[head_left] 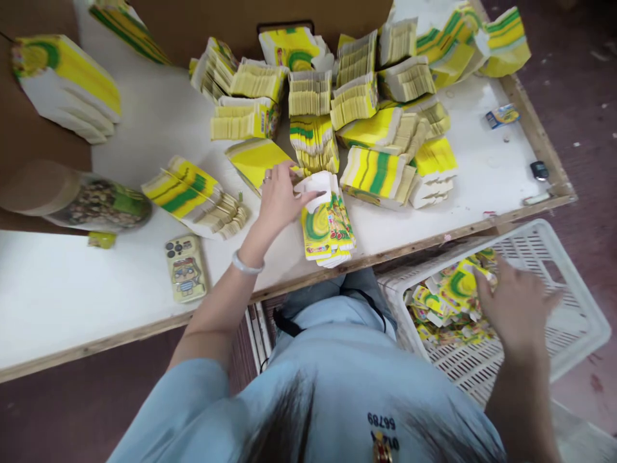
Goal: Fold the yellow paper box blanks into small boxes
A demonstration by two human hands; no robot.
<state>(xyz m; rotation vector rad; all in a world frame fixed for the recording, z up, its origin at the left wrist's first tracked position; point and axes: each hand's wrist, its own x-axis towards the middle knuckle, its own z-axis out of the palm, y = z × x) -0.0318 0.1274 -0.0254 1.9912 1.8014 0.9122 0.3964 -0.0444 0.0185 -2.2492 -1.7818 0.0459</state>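
Note:
My left hand point(282, 198) is at the far end of a small stack of flat yellow-and-white cartons point(318, 231) near the table's front edge. Its thumb lies across the white flap and its fingers curl round the far side. Just beyond that hand lies a yellow carton bundle point(260, 161). Out to the right, my right hand point(518, 305) hovers over a white plastic basket point(578, 302), blurred, its fingers spread apart. Beside its thumb is a yellow-green carton point(460, 283), on a heap of similar cartons in the basket; I see no grip on it.
Several bundles of flat cartons point(311, 93) crowd the table's back middle. To the left are a banded bundle point(187, 193), a phone point(186, 267) and a plastic jar point(103, 202). A small blue box point(502, 116) lies near the right edge. A cardboard box point(231, 22) stands behind.

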